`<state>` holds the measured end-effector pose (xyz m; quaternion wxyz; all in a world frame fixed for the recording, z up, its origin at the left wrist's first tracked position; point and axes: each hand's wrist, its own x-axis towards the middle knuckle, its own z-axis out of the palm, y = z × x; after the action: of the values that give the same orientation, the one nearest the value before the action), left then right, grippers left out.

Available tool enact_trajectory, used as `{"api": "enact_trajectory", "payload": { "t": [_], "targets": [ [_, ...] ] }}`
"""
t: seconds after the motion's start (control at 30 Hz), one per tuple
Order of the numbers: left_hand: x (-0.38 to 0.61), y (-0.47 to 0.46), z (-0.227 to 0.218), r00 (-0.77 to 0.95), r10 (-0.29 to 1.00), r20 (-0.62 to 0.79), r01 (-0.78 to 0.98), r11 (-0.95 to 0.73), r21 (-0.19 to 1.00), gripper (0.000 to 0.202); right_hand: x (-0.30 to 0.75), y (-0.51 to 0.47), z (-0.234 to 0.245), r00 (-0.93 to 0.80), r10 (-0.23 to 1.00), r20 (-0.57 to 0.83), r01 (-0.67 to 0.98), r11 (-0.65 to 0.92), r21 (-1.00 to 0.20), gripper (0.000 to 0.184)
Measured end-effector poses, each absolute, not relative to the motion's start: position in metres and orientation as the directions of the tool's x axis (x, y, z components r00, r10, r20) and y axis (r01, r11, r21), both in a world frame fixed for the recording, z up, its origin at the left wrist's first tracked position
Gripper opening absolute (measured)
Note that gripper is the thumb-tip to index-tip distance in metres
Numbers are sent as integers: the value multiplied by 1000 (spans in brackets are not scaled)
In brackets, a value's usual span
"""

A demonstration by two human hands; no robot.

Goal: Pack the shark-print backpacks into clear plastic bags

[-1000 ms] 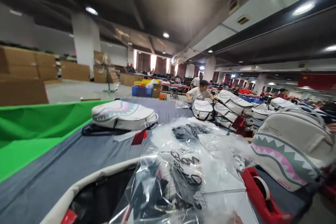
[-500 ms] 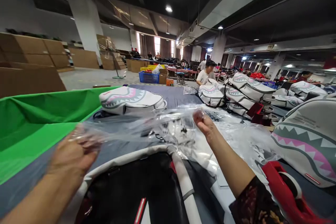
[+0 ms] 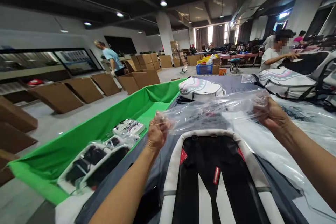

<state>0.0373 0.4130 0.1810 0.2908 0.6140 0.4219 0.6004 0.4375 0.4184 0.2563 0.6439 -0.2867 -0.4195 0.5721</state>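
Note:
A clear plastic bag [image 3: 210,110] is stretched between my two hands, above the top end of a backpack. My left hand [image 3: 158,129] is closed on one side of the bag, my right hand [image 3: 266,112] on the other. Below them lies the black and white backpack [image 3: 194,161], back panel up, with white straps and a small red label. Its lower end runs out of view. Beyond the bag sits a white backpack [image 3: 199,87] with a pink and grey shark-mouth print. More clear plastic bags [image 3: 283,147] lie spread at the right.
A green fabric-lined trough [image 3: 86,133] along the left holds several bagged backpacks [image 3: 89,162]. A dark phone-like object [image 3: 149,201] lies by my left forearm. One person [image 3: 275,52] handles backpacks at the right; another [image 3: 112,59] walks among cardboard boxes [image 3: 81,92].
The view has swung left, bringing the trough's contents and a walking person into sight. My hands have spread the plastic bag wider, and the backpack beneath shows more fully.

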Motion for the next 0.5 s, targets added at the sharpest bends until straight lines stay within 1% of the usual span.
{"api": "enact_trajectory", "payload": {
  "t": [0.03,0.07,0.13,0.17,0.2,0.23,0.27,0.33,0.4,0.43,0.5],
  "targets": [
    [34,416,172,11,854,521,298,-500,813,47,437,415,256,-9,970,242,-473,210,-856,42],
    [29,418,164,103,846,523,388,-518,762,47,436,409,255,-20,963,270,-434,235,-870,41],
    [19,421,150,293,834,468,527,-549,649,35,435,393,252,-67,948,311,-353,269,-896,35],
    [14,423,144,376,825,422,605,-563,563,28,434,385,251,-86,941,326,-332,282,-900,34],
    [10,424,138,433,822,370,671,-568,476,22,434,378,249,-97,932,348,-312,303,-900,34],
    [8,426,132,456,827,328,719,-559,413,21,433,372,247,-105,921,375,-269,337,-902,36],
    [6,428,126,444,845,299,747,-533,398,22,433,370,243,-116,911,397,-198,370,-908,40],
    [8,430,114,349,906,238,745,-423,516,20,436,374,228,-156,905,396,27,405,-914,44],
    [14,429,100,261,953,152,710,-296,639,20,441,384,203,-185,920,344,229,381,-896,40],
    [18,426,93,229,967,111,695,-242,677,19,445,390,187,-186,931,313,278,356,-892,35],
    [25,418,81,182,981,73,678,-179,713,14,450,397,151,-190,948,256,315,306,-898,27]
  ]
}}
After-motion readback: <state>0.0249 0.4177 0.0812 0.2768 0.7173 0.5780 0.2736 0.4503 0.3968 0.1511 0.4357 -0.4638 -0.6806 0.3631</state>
